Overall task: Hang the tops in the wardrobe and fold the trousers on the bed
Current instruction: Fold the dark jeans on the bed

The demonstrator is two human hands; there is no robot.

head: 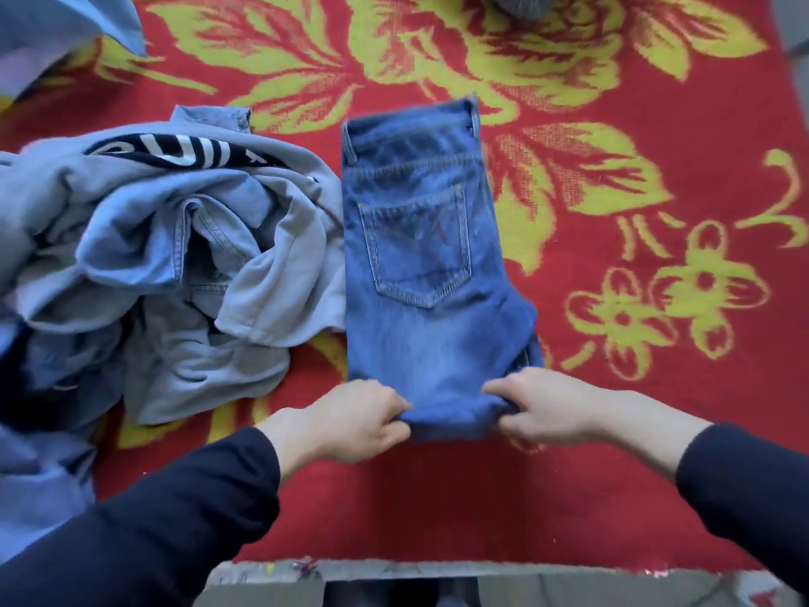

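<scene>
Head view puts the jeans at the centre of the bed, folded into a narrow stack with the waistband toward 12 o'clock and a back pocket facing up. Our hands sit at 6 o'clock, set apart from each other. The left hand pinches the near fold at its 7 o'clock corner and the right hand pinches it at the 5 o'clock corner.

We judge the main risk to be a skewed fold. If one hand lifts or pulls ahead of the other, the layers may slide and the stack may open. Some denim already bulges out at the 4 o'clock edge, and it could bunch further under the next fold. The pile of clothes at 9 o'clock touches the jeans' side, so a wide sweep could drag a grey sleeve into the fold.

A red blanket with yellow-green flowers covers the bed; it looks coarse enough to catch the denim. More blue cloth lies at 11 o'clock, and something grey and knitted at 12. Of the room we see only a pale strip along 6 o'clock; the wardrobe is out of view.
</scene>
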